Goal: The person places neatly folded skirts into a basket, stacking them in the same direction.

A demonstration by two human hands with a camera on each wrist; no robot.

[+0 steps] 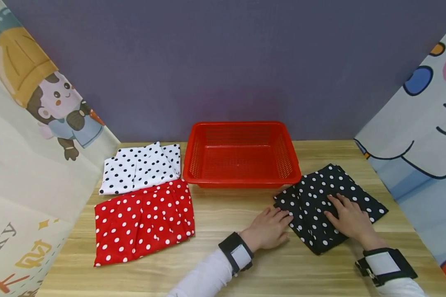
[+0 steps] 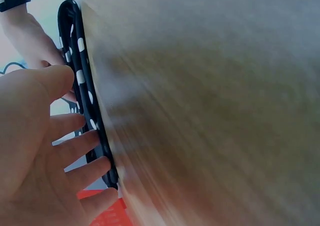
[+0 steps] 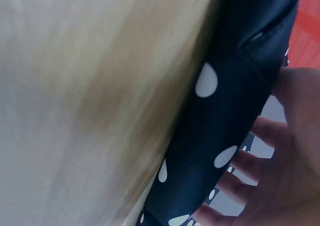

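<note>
Right now both hands work the black cloth (image 1: 328,205), folded, lying on the table (image 1: 226,218) right of the red basket (image 1: 241,154), its far corner touching the basket rim. Right hand (image 1: 351,220) lies flat on top, fingers spread, gripping nothing. Left hand (image 1: 268,228) is open on the wood, fingertips at the cloth's left edge. To do this well: keep the right palm pinning the layers, slide left fingers fully under the edge, lift level so the fold holds. Red dotted cloth (image 1: 143,220) and white dotted cloth (image 1: 141,167) sit left, touching. Wood-grain top, purple back wall, cartoon panels either side.
</note>
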